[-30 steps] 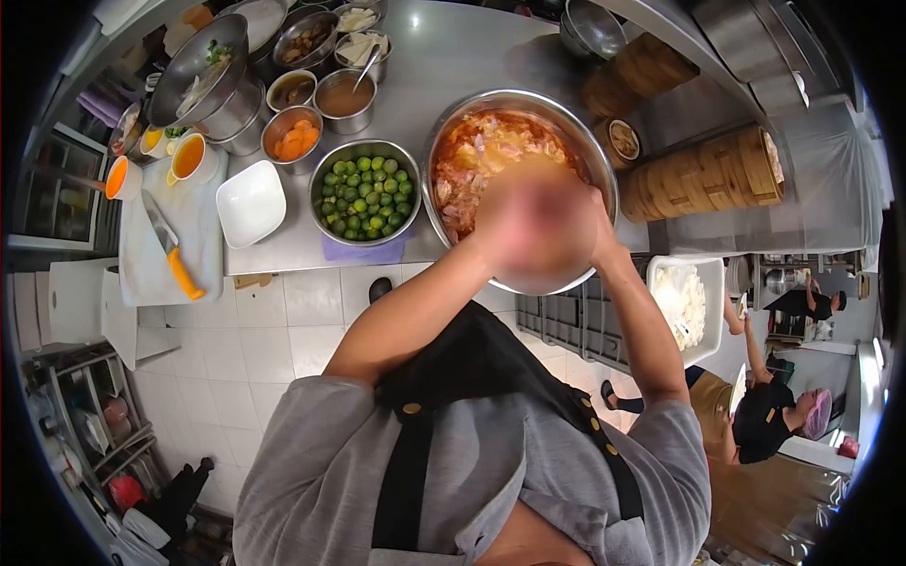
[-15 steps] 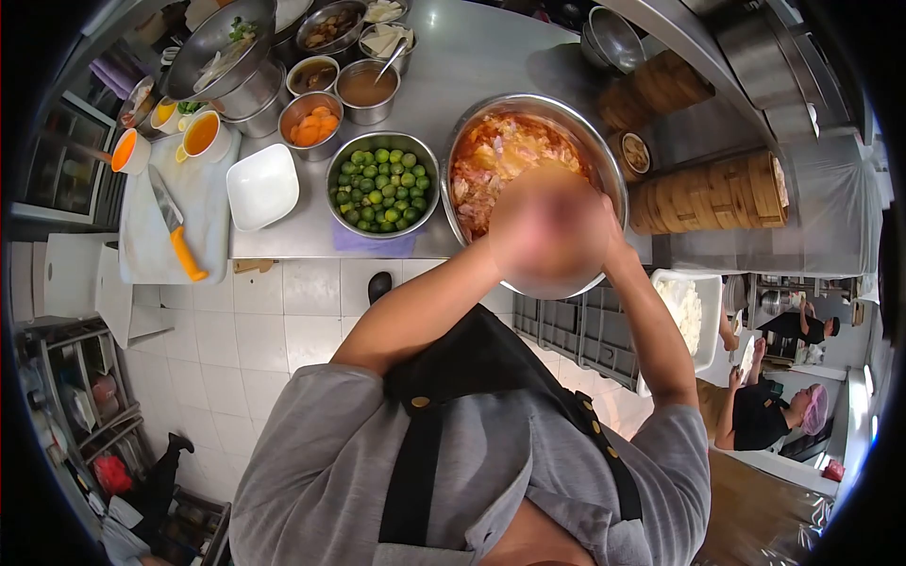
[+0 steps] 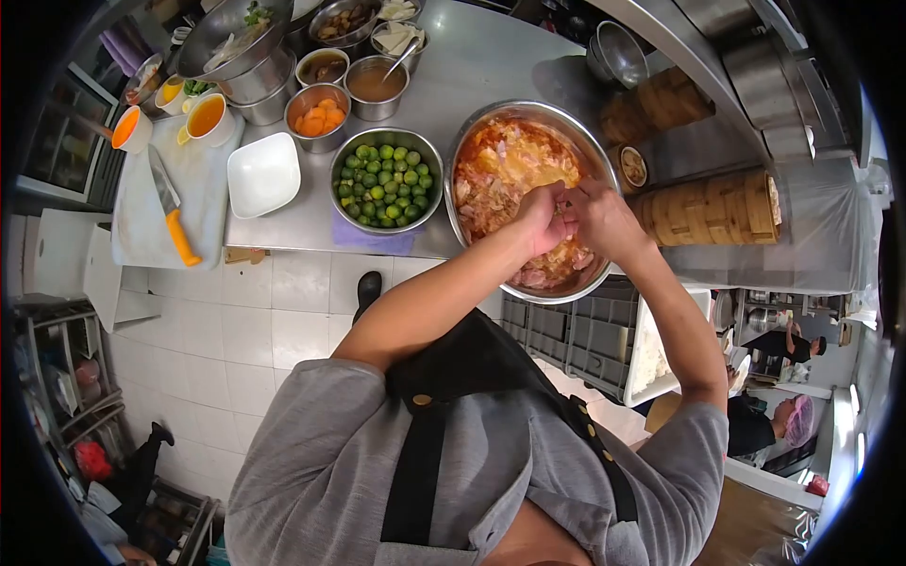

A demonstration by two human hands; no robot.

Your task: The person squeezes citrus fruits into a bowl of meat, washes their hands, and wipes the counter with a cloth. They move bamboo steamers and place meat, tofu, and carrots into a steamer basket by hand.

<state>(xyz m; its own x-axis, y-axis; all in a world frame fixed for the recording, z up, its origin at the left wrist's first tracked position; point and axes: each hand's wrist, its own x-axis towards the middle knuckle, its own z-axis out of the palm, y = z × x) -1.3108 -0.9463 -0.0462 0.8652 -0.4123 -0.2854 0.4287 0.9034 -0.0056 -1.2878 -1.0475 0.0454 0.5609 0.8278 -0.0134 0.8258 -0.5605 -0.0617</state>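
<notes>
A large steel bowl (image 3: 528, 104) holds raw-looking meat pieces (image 3: 493, 184) in red-orange sauce. Both hands hover over its near right part, close together. My left hand (image 3: 545, 221) has its fingers curled towards the other hand. Beside it, my right hand (image 3: 609, 219) is bent down with its fingertips drawn together, nearly meeting the left. Whatever lies between the fingers, if anything, is hidden. Just left of the large bowl stands a smaller steel bowl full of small green limes (image 3: 387, 184).
A square white dish (image 3: 263, 175) and a cutting board (image 3: 142, 222) with an orange-handled knife (image 3: 177, 231) lie to the left. Behind are sliced carrots (image 3: 319, 118) and a pot of brown sauce (image 3: 376, 80). Bamboo steamers (image 3: 708, 208) stand right. Other people work at far right.
The hands, blurred over the bowl before, now show clearly above the meat. The view has shifted slightly, and the white tub at the right appears lower and further left.
</notes>
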